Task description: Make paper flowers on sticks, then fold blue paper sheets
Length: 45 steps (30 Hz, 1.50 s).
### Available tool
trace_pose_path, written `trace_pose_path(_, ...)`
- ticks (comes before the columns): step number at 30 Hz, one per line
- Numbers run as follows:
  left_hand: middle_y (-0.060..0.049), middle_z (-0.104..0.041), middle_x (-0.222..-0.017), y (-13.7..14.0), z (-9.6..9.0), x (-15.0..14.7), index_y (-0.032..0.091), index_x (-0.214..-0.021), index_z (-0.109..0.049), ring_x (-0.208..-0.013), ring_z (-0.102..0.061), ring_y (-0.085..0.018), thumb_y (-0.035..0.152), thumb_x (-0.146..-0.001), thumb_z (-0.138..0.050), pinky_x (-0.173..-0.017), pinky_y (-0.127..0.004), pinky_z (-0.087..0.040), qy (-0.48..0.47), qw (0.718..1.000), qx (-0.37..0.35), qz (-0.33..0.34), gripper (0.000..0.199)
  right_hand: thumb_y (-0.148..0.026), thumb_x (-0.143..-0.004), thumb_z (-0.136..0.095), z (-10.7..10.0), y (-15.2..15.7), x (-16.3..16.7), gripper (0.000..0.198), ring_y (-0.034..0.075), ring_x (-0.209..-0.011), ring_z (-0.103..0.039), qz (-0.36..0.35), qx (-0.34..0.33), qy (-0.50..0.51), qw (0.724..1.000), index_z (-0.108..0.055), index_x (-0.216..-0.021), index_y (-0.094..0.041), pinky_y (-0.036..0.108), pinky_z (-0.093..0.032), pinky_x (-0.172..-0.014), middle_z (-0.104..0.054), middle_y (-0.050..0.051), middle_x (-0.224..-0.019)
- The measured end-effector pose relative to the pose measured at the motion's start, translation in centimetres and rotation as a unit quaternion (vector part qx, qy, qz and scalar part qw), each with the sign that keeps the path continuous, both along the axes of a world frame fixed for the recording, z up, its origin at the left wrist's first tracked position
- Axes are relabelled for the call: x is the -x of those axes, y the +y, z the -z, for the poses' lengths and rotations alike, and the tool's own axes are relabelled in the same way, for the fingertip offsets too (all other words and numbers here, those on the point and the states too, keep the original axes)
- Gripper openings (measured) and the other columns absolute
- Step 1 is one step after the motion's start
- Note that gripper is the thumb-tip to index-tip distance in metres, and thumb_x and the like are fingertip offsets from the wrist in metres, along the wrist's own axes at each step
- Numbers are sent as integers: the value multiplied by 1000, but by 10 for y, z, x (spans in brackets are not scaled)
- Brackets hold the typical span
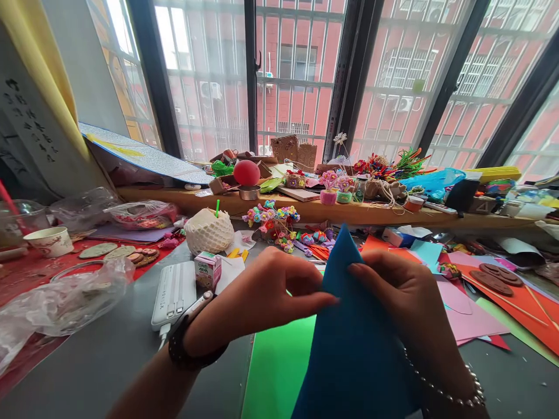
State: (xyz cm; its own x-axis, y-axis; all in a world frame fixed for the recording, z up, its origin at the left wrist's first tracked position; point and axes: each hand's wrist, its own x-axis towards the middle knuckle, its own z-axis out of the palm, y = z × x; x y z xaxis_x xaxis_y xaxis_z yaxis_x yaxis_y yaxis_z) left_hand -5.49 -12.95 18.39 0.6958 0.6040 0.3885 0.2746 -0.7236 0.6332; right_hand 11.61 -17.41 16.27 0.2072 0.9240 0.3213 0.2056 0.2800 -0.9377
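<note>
A sheet of blue paper (pixel 349 343) stands upright in front of me, with its top drawn to a pointed corner. My right hand (pixel 397 285) grips it near the top of its right edge, thumb on the near face and fingers behind. At the left edge, my left hand (pixel 279 291) pinches the sheet, its thumb lying across the near face and its fingertips partly hidden behind. Under the blue sheet, a green paper sheet (pixel 279 361) lies flat on the grey table (pixel 109 349).
Left of my hands are a white power bank (pixel 174 294), a small drink carton (pixel 208 270) and a netted coconut (pixel 209 231) with a green straw. Coloured papers (pixel 463 308) and brown discs (pixel 491 280) lie at right. Crafts crowd the wooden sill (pixel 174 201) below the windows.
</note>
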Motion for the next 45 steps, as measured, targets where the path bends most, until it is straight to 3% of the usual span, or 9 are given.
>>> trace_pose_path(4,4,-49,-45,0,3,0,12,-56,-59,-43,-41,-5,32,-74,-54,-40,-14,-29,37,999,8,-15,27,-49,-64,-61,-2,0,-1,32,15,-49,-58,-1,-16,-13,1000,-63,-69,-17,20,-42,-37,-65,3,-59)
trace_pose_path(12,3,-54,-50,4,2,-3,12,-57,-57,-46,-45,-6,30,-72,-57,-42,-14,-32,2,996,91,-20,23,-45,-61,-66,-10,1,-4,28,15,-54,-60,-31,-26,-40,998,-63,-68,-19,21,-45,-43,-66,2,-63)
trace_pose_path(23,2,-54,-52,3,0,-5,12,-56,-56,-49,-49,-7,29,-68,-60,-43,-14,-36,-30,988,152,-19,21,-39,-66,-64,-13,-2,-3,22,15,-54,-61,-15,-34,-37,999,-65,-71,-18,20,-47,-41,-66,3,-64)
trace_pose_path(36,3,-50,-50,3,-1,-6,11,-54,-54,-47,-44,-6,29,-66,-61,-42,-13,-33,-53,985,164,-16,22,-42,-69,-60,-12,-1,-5,24,14,-50,-57,-13,-44,-61,997,-66,-73,-20,18,-43,-36,-64,2,-59)
trace_pose_path(45,3,-52,-50,3,0,-4,12,-56,-57,-46,-45,-6,32,-68,-61,-42,-14,-35,-63,993,99,-35,24,-39,-70,-60,-16,0,-4,19,11,-45,-53,17,-93,-101,990,-68,-72,-21,18,-41,-34,-62,1,-55)
